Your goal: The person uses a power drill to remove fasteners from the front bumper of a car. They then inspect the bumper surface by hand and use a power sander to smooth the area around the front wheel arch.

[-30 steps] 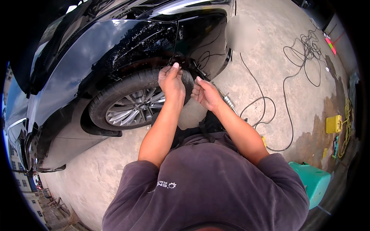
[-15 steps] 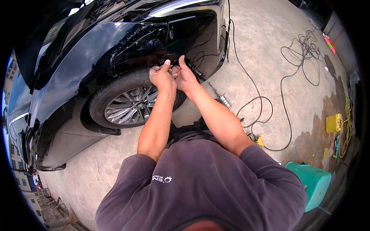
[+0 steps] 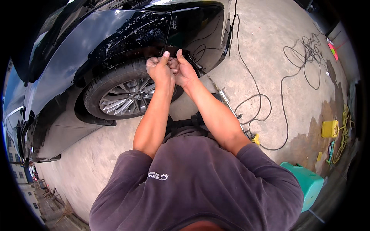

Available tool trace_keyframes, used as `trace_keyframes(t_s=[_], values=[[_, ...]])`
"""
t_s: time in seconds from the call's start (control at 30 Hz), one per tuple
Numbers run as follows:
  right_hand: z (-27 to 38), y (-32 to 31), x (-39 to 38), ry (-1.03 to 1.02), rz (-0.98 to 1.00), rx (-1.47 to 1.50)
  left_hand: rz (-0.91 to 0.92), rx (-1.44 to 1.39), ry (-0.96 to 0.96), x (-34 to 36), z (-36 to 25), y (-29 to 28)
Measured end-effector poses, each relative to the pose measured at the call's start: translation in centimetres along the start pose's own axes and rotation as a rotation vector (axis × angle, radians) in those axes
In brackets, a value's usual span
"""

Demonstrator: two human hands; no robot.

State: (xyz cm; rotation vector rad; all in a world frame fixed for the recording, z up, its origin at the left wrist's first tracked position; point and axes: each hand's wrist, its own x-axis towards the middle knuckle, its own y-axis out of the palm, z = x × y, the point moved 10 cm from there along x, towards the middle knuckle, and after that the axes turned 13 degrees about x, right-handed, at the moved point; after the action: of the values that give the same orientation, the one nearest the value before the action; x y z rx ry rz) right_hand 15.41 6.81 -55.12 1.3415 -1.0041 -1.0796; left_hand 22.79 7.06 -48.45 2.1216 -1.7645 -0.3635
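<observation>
At the front wheel arch of a black car, my left hand (image 3: 160, 71) and my right hand (image 3: 185, 72) are held close together. Both have curled fingers and raised thumbs; whatever lies between the fingers is too small or hidden to make out. They are by the lower end of the seam where the black fender (image 3: 123, 36) meets the front bumper (image 3: 198, 29). Pale specks and scuffs mark the fender above the arch. Just below and left of my hands is the tyre (image 3: 92, 94) with its silver multi-spoke wheel (image 3: 120, 101), partly covered by my left forearm.
A metal rod tool (image 3: 224, 96) lies on the concrete right of my right forearm, with a dark cable (image 3: 282, 101) looping beyond it. Farther right are a yellow box (image 3: 330, 129), a coiled yellow cord (image 3: 344, 133) and a green plastic container (image 3: 308, 184).
The view has shifted slightly, so the car sits a little higher and farther left. My hands stay together at the wheel arch, fingers still curled.
</observation>
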Motion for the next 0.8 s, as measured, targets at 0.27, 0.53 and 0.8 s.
trace_keyframes(t_s=[0.27, 0.53, 0.8], values=[[-0.2, -0.1, 0.4, 0.011, 0.045, -0.007, 0.015, 0.149, -0.023, 0.7, 0.2, -0.6], [-0.5, 1.2, -1.1, 0.012, 0.014, 0.119, -0.084, 0.094, 0.154, -0.1, -2.2, -3.2], [-0.7, 1.5, -1.5, -0.018, -0.098, 0.064, 0.006, -0.047, 0.084, -1.1, -3.8, -3.2]])
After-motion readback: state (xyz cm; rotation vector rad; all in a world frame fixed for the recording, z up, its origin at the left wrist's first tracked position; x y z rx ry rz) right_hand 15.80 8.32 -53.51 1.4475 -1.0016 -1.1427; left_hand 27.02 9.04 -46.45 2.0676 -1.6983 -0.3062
